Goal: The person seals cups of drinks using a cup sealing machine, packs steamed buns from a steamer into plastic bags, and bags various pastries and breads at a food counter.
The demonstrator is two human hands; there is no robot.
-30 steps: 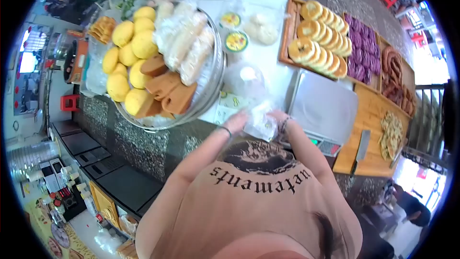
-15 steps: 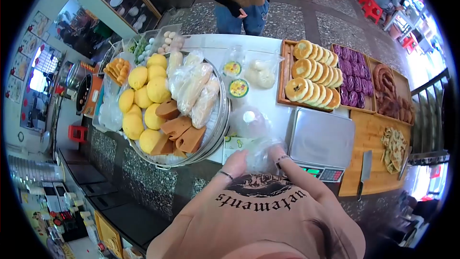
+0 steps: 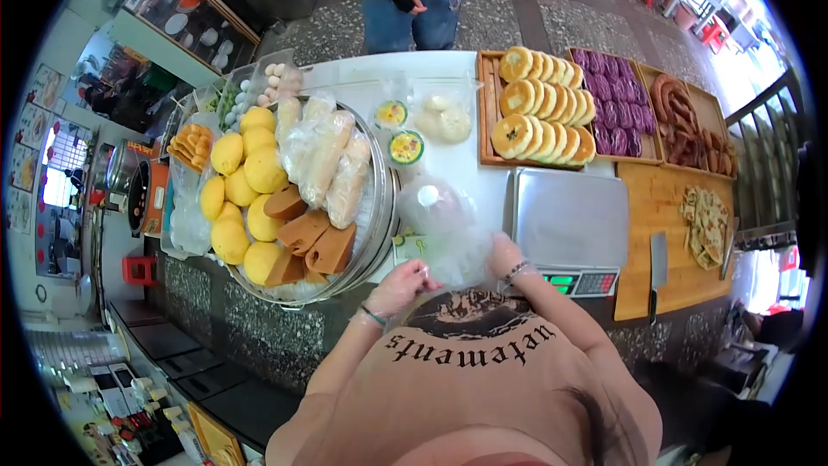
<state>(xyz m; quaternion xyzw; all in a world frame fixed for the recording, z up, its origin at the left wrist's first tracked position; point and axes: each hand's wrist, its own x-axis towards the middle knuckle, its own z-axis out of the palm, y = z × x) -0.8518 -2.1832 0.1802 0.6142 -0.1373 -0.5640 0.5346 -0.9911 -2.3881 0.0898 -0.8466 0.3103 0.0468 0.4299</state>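
A clear plastic bag (image 3: 457,255) is stretched between my two hands at the counter's near edge. My left hand (image 3: 401,283), in a thin see-through glove, is closed in a pinch at the bag's left side. On the other side, my right hand (image 3: 504,255) has its fingers closed on the bag's edge, close to the scale. Just beyond lies another clear bag (image 3: 435,204) with a pale round shape in it. A green-and-white printed packet (image 3: 407,248) shows partly behind my left hand.
To the left stands a round steamer tray (image 3: 379,233) with yellow buns (image 3: 263,170), brown cake wedges (image 3: 306,233) and wrapped rolls (image 3: 328,160). A scale (image 3: 569,216) is at right, then a cutting board (image 3: 634,207) with a cleaver (image 3: 658,263). A person (image 3: 414,9) stands opposite.
My left hand has drawn back left and toward me, its fingers now pinched. My right hand stays by the scale. The whole view has shifted slightly.
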